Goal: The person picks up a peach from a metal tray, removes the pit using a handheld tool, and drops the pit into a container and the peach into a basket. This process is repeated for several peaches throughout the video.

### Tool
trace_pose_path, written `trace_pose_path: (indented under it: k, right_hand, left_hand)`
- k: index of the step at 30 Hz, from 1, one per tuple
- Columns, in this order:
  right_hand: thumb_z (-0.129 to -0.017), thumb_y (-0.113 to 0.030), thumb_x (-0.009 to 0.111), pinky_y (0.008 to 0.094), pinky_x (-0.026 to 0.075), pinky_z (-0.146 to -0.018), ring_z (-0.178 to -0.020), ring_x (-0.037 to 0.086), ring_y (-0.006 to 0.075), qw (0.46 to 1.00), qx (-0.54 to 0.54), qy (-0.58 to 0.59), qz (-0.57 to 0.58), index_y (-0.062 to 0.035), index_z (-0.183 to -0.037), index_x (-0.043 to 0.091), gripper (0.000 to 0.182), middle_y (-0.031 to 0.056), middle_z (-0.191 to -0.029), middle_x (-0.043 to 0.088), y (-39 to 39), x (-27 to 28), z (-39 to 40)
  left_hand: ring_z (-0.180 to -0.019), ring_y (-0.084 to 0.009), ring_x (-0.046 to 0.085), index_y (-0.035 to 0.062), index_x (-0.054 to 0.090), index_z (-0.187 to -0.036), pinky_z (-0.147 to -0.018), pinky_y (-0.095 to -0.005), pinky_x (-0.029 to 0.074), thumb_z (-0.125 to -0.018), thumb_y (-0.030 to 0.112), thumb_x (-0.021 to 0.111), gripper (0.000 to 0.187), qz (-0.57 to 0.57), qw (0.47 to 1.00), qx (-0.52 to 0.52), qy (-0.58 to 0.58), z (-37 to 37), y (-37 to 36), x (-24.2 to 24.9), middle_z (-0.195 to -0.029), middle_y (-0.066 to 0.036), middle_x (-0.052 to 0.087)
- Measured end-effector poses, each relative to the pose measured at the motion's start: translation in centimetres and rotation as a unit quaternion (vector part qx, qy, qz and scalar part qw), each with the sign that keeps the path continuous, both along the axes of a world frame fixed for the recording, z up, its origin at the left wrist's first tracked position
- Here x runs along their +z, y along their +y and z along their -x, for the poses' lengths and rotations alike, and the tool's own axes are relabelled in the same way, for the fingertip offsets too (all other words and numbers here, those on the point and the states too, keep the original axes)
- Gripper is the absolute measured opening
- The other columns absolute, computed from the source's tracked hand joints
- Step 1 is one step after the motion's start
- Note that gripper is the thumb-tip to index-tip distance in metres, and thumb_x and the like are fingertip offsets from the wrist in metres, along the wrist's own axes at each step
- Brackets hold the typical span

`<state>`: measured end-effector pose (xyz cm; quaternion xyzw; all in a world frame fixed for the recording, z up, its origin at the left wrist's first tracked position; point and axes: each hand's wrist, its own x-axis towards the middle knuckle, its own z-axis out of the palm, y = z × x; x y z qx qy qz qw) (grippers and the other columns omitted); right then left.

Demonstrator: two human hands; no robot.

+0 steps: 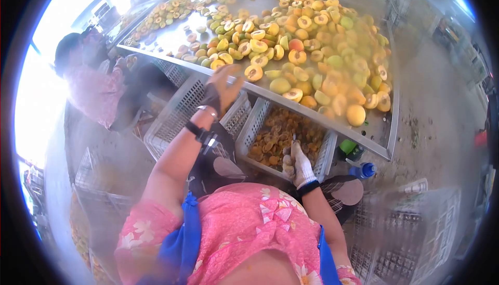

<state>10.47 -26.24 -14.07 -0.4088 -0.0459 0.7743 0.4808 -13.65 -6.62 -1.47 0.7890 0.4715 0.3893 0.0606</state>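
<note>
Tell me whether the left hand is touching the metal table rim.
Cannot tell. In the head view, the left hand overlaps the metal table rim at the fingers, but contact and a slight gap would look alike from above.

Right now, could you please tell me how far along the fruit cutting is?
Partway, it seems. Many halved fruits on the metal table look done, and brown pieces lie in the crate. The left hand shows no fruit; what the gloved right hand holds is unclear. Whole-looking fruits among the halves are probably left to cut.
</note>
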Motion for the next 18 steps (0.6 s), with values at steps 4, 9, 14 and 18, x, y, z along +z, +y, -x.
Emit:
trace_pose_path:
  k: [4, 9, 14, 18]
  right_hand:
    - [-0.099, -0.059, 0.051, 0.0254, 0.026, -0.033, -0.036, 0.035, 0.01, 1.0, 0.011, -0.013, -0.003, -0.0146, -0.097, 0.056, 0.045, -0.0034, -0.059, 0.046, 0.2, -1.3, 0.2]
    - [-0.099, -0.057, 0.052, 0.0266, 0.027, -0.033, -0.036, 0.035, 0.0111, 1.0, -0.011, -0.017, 0.0, -0.0131, -0.096, 0.056, 0.045, -0.0029, -0.058, 0.047, -0.2, -1.4, -0.7]
    - [-0.099, -0.057, 0.053, 0.0268, 0.026, -0.033, -0.036, 0.035, 0.0108, 1.0, -0.024, -0.016, 0.009, -0.0132, -0.096, 0.055, 0.044, -0.0029, -0.058, 0.047, -0.4, -0.9, -0.8]
    - [-0.1, -0.056, 0.053, 0.026, 0.025, -0.034, -0.036, 0.035, 0.0099, 0.999, -0.033, -0.013, 0.012, -0.0159, -0.096, 0.055, 0.041, -0.004, -0.059, 0.047, -0.3, -0.7, -0.8]
  left_hand:
    - [-0.125, -0.0354, 0.056, 0.0071, 0.065, -0.123, -0.106, -0.0414, 0.044, -0.083, 0.024, 0.067, 0.043, 0.081, 0.989, -0.109, 0.053, -9.0, 2.5, 0.2, -0.129, -0.018, 0.063]
    - [-0.107, -0.039, 0.065, 0.0085, 0.065, -0.123, -0.094, -0.044, 0.051, -0.084, 0.032, 0.063, 0.045, 0.17, 0.956, -0.072, 0.229, -14.8, 5.1, 0.1, -0.114, -0.018, 0.069]
    - [-0.088, -0.0275, 0.07, 0.0061, 0.068, -0.115, -0.08, -0.0365, 0.054, -0.088, 0.035, 0.069, 0.04, 0.167, 0.981, -0.102, 0.019, -12.8, 6.3, -0.8, -0.095, -0.015, 0.072]
    - [-0.089, -0.0168, 0.066, 0.0016, 0.066, -0.118, -0.078, -0.0321, 0.054, -0.093, 0.025, 0.07, 0.035, 0.289, 0.903, -0.206, -0.24, -9.9, 2.2, 1.9, -0.099, -0.005, 0.072]
